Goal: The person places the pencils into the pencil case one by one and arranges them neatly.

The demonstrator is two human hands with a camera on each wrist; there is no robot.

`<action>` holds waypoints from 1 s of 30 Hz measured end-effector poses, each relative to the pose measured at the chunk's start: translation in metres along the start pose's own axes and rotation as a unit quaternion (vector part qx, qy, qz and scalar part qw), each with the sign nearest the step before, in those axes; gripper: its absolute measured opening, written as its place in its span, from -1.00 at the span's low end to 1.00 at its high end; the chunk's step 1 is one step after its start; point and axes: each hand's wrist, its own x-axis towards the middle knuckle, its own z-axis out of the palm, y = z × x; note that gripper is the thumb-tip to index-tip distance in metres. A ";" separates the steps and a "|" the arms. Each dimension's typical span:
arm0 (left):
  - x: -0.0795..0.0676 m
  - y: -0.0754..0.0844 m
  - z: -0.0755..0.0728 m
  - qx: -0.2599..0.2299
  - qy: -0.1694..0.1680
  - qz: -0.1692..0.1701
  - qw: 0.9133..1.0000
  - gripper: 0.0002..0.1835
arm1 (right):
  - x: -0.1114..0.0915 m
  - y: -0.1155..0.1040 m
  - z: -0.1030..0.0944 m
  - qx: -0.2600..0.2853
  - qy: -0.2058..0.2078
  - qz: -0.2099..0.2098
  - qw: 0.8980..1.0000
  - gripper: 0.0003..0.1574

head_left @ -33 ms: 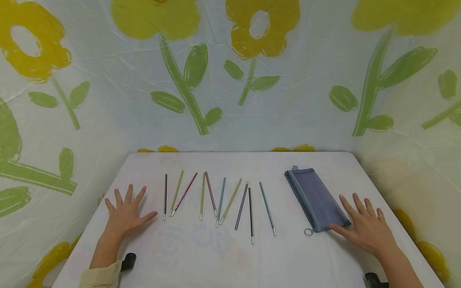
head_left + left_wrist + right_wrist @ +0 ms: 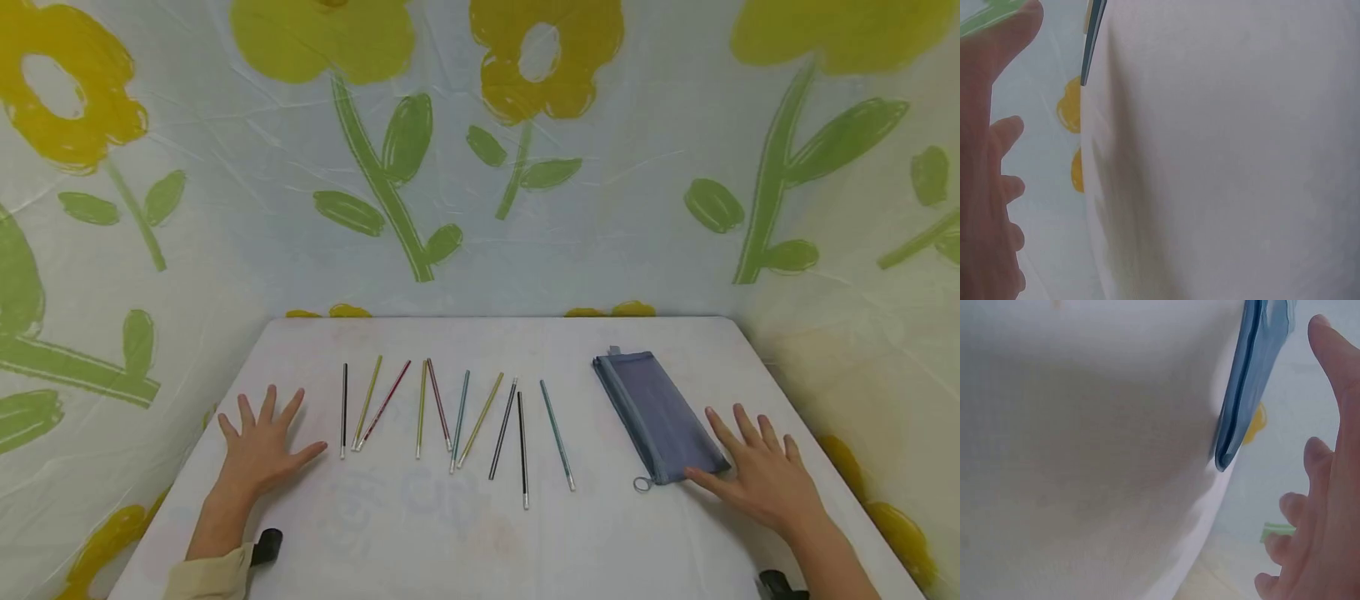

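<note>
Both hands are held with fingers spread and grasp nothing. The left hand [image 2: 258, 450] is left of a row of pencils, nearest a black pencil [image 2: 344, 412]. My right hand [image 2: 772, 475] is beside a blue-grey mesh zip pouch [image 2: 660, 412]. In the head view its thumb overlaps the pouch's near corner, but the right wrist view shows a gap between thumb and pouch [image 2: 1241, 394]. Between the hands lie several pencils: yellow [image 2: 367, 404], red [image 2: 385, 404], blue [image 2: 557, 433] and black [image 2: 522, 450]. A dark pencil end [image 2: 1092, 47] shows in the left wrist view.
A white cloth covers the table [image 2: 420, 550]. Flower-printed sheeting [image 2: 622, 233] stands behind the table's far edge and along both sides. The pouch's zip has a ring pull [image 2: 642, 484] at its near end.
</note>
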 end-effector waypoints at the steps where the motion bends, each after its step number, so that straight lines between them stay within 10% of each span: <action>1: 0.000 0.000 0.000 -0.001 0.001 0.000 1.000 0.08 | 0.000 0.000 0.000 0.000 0.002 0.000 1.000 0.31; 12: 0.002 -0.001 0.003 -0.006 -0.013 -0.001 1.000 0.06 | 0.005 -0.003 -0.002 0.031 0.025 -0.025 0.999 0.19; 22: 0.003 0.005 -0.003 -0.033 -0.016 0.017 0.999 0.00 | 0.027 -0.024 -0.009 0.056 0.145 -0.112 0.981 -0.42; 30: 0.000 0.018 -0.012 -0.055 -0.024 0.033 0.998 -0.10 | 0.040 -0.039 0.003 0.125 0.110 -0.113 0.980 -0.59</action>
